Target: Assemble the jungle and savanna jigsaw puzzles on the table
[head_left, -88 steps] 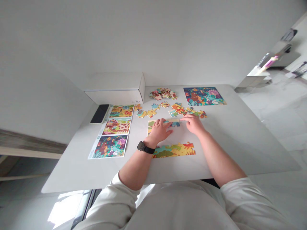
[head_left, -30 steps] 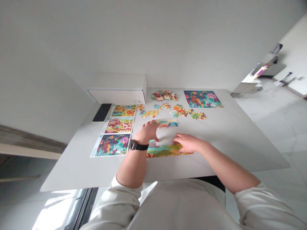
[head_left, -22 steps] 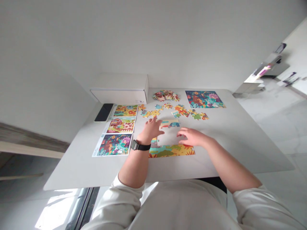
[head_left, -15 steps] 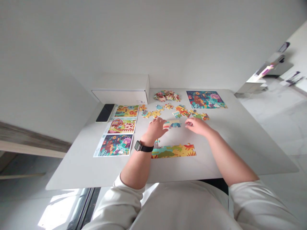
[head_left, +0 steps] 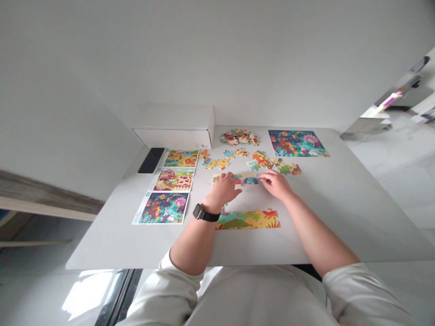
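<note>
My left hand (head_left: 224, 188) lies over a joined strip of jigsaw pieces (head_left: 250, 179), fingers resting on it and thumb spread away. The strip shows a blue elephant at its right end; its middle is partly covered by the hand. At that right end my right hand (head_left: 276, 184) has its fingers bent together, the fingertips at the strip's edge. Whether a small piece is between them I cannot make out. Nearer to me lies a larger joined puzzle section (head_left: 249, 219) with a green crocodile, its left end partly behind my left wrist.
Loose jigsaw pieces (head_left: 260, 159) lie beyond my hands, with a heap of pieces (head_left: 239, 136) behind. A finished-looking dark puzzle picture (head_left: 299, 143) is at the back right. On the left are three picture cards (head_left: 163, 208), a phone (head_left: 151, 160) and a white box (head_left: 173, 138).
My right hand has moved left to the end of the strip. My left hand has shifted slightly, showing the strip's left end. The view has moved a little.
</note>
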Available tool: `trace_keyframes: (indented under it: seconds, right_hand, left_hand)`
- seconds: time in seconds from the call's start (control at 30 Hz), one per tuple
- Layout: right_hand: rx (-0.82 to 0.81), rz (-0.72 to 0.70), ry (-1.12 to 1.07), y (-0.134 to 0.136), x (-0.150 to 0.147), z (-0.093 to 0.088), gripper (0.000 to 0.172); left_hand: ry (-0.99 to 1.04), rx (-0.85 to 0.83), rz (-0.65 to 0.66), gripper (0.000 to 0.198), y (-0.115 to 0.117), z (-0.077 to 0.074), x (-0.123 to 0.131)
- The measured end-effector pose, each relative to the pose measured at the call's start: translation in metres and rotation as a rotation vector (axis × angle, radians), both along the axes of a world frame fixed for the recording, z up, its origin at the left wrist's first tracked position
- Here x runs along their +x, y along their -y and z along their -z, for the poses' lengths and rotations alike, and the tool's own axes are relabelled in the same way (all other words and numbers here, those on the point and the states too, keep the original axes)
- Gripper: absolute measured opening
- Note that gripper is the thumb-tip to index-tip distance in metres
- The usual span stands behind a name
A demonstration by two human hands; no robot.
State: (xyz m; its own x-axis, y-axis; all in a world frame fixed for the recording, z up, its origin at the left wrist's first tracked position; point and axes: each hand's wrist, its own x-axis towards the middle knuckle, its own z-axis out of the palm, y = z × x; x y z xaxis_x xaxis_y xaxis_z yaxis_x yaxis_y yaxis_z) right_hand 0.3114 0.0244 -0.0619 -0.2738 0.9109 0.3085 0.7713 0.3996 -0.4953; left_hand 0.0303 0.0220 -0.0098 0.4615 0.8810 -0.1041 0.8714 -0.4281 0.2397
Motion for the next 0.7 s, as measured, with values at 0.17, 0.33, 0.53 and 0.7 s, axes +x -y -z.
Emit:
trace_keyframes:
  seconds: [0.17, 0.33, 0.53, 0.7]
  right_hand:
    - [-0.008, -0.021, 0.065, 0.0011, -0.0054, 0.0014, 0.023]
    - [-0.084, -0.024, 0.073, 0.0031, -0.0059, -0.0047, 0.027]
    - [-0.119, -0.015, 0.041, 0.0031, -0.0061, -0.0055, 0.028]
    - [-0.120, -0.018, 0.038, 0.0028, -0.0053, -0.0049, 0.026]
  left_hand:
    - [0.008, 0.008, -0.008, 0.041, -0.0005, -0.0005, 0.0010]
    - [0.012, 0.017, -0.017, 0.038, -0.0011, -0.0002, 0.0018]
    - [0.021, 0.025, -0.022, 0.036, 0.0001, 0.0004, 0.0024]
    - [0.025, 0.025, -0.025, 0.038, 0.0008, 0.0006, 0.0032]
